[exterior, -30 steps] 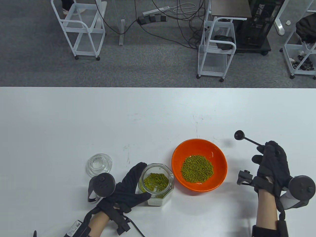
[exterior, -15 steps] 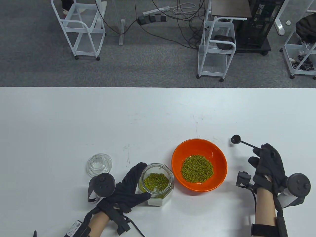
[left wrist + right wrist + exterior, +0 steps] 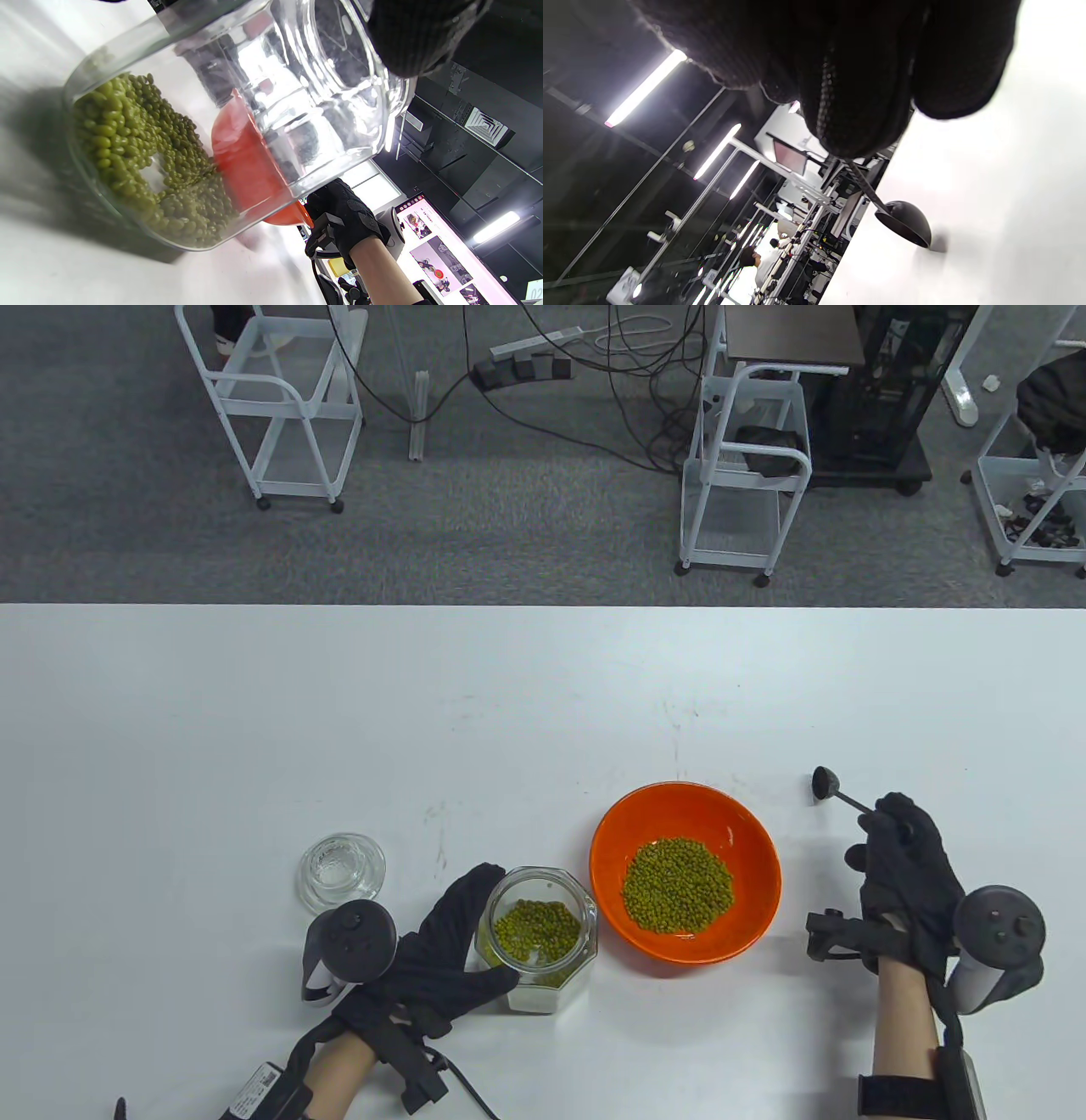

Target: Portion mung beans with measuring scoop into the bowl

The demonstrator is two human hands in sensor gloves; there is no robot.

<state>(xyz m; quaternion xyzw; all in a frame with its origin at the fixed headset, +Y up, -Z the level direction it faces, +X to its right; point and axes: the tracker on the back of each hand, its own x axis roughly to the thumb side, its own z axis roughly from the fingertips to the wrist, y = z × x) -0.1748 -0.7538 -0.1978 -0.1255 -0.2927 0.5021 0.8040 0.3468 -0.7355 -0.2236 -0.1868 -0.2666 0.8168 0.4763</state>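
White table (image 3: 254,712), grey carpet (image 3: 509,526) with carts and cables beyond.
Left hand (image 3: 441,959) wraps the jar (image 3: 536,937); right hand (image 3: 908,874) pinches the scoop (image 3: 827,785), bowl-end touching the table right of the bowl (image 3: 685,872).

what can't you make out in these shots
- Scoop handle: hidden by the right hand, both table and right wrist views.
- Scoop bowl contents: too small in table view, faces away in right wrist view.
- Jar near wall: covered by the left hand, table view.

Jar (image 3: 536,937) left of bowl (image 3: 755,848)
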